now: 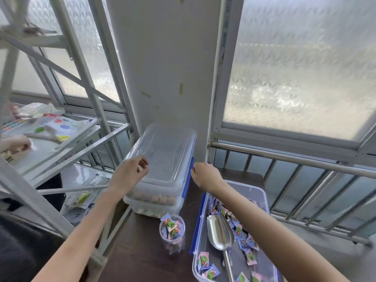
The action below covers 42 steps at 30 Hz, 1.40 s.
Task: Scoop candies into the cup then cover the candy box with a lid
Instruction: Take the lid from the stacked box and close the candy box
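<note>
Holding clear rounded plastic lid: left grip curled on edge, right grip pinching blue latch

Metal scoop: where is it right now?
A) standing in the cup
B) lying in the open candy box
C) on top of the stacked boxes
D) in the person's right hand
B: the scoop lies among wrapped candies in the open candy box, while the left hand and right hand are at the lid of the stacked boxes.

Left hand, right hand gripping lid, filled cup, candy box
</note>
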Tool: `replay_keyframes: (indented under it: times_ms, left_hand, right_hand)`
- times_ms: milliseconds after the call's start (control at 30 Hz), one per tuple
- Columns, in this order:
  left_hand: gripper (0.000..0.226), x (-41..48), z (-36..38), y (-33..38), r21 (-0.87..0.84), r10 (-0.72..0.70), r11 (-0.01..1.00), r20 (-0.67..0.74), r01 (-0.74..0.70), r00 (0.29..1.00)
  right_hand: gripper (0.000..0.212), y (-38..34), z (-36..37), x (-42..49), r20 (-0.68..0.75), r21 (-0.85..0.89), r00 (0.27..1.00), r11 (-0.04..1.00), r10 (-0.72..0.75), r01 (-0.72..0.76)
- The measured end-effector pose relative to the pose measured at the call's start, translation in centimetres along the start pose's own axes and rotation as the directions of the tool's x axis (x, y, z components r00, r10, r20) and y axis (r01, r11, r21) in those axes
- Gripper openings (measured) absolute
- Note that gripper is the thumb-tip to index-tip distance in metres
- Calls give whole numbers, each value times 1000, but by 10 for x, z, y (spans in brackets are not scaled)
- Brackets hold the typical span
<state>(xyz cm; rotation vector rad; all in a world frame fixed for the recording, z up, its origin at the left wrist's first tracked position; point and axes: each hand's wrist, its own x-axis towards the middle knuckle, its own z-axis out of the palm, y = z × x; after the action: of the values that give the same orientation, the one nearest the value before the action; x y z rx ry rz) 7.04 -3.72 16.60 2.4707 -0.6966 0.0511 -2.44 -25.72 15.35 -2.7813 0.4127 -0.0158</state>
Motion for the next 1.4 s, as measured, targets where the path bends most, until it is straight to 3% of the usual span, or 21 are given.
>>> replay_keyframes:
  times_ms: [133, 267, 400, 500, 633, 833, 933, 1067, 1233, 1400]
  left_hand:
    - [16, 41, 0, -24, 171, -31, 985, -1, 31, 1000]
    - [38, 68, 8, -39, 326, -184, 937, 155, 126, 971]
    - [41, 85, 18, -54, 340, -233, 929, 241, 143, 942]
    - [44, 97, 20, -64, 297, -294, 929, 230, 220, 928]
    - [35, 108, 26, -73, 166, -321, 942, 197, 291, 926]
    - [35, 118, 39, -71, 166, -315, 942, 127, 293, 940]
    - [33, 123, 41, -74, 140, -353, 932, 128, 335, 927]
    - [35, 128, 43, -79, 85, -411, 911, 103, 403, 906]
    - [37, 120, 45, -44, 22, -383, 924, 29, 383, 923]
    - [39, 95, 60, 15, -22, -163, 986, 4, 163, 987]
  right_hand:
    - [23, -23, -3, 30, 41, -56, 998, 997, -45, 47]
    - [30, -30, 13, 58, 129, -110, 991, 993, -28, 43]
    - [49, -32, 34, 79, 191, -159, 981, 987, 42, -11]
    - [61, -31, 39, 89, 177, -137, 980, 988, 93, -69]
    - [59, -22, 41, 101, 190, -241, 981, 970, 30, 17]
    - [43, -20, 41, 113, 256, -376, 966, 924, 28, 73]
    - [43, -19, 42, 119, 239, -324, 971, 944, 19, 61]
    - [52, -13, 37, 106, 151, -8, 986, 997, 74, -73]
    - [48, 7, 20, 85, -16, 86, 998, 994, 68, -66]
    - [45, 60, 1, 45, -131, 109, 981, 985, 145, -131]
